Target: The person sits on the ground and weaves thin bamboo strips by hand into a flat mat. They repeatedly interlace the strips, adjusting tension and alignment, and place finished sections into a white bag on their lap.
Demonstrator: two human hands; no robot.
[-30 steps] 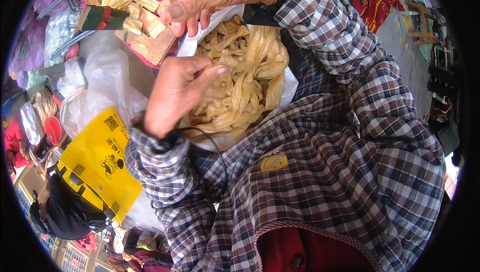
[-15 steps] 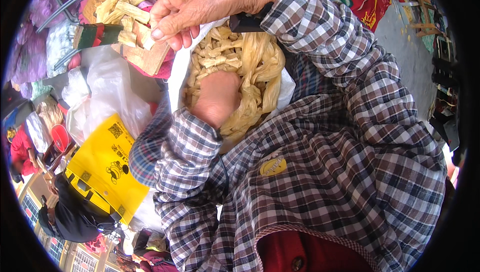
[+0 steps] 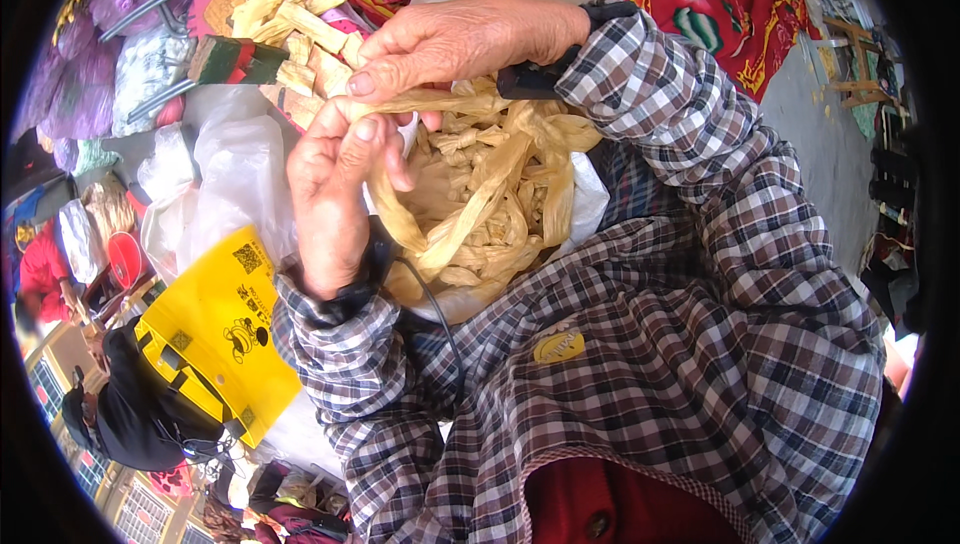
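Both my hands meet above a white sack (image 3: 590, 194) of pale yellow, dried, husk-like strips. My left hand (image 3: 335, 179) has risen out of the pile and closes its thumb and fingers on one long yellow strip (image 3: 400, 219). Just above it, my right hand (image 3: 450, 49) pinches at the same strip near its bend. One length trails right beneath my right hand, and another hangs down over the heap (image 3: 500, 194). My fingers partly hide the bend. Beyond my fingertips, short folded yellow pieces (image 3: 300, 19) lie on a wooden board (image 3: 315, 94).
A dark green block with a red band (image 3: 238, 62) sits by the board. To the left are clear plastic bags (image 3: 235, 159), a yellow printed bag (image 3: 215, 324) and bundles in purple wrapping (image 3: 75, 79). Red patterned cloth (image 3: 700, 4) lies at the top. Another person in red (image 3: 45, 279) sits far left.
My left hand has come up out of the sack with a long strip and joined my right hand. The view has shifted slightly, so surroundings appear further right.
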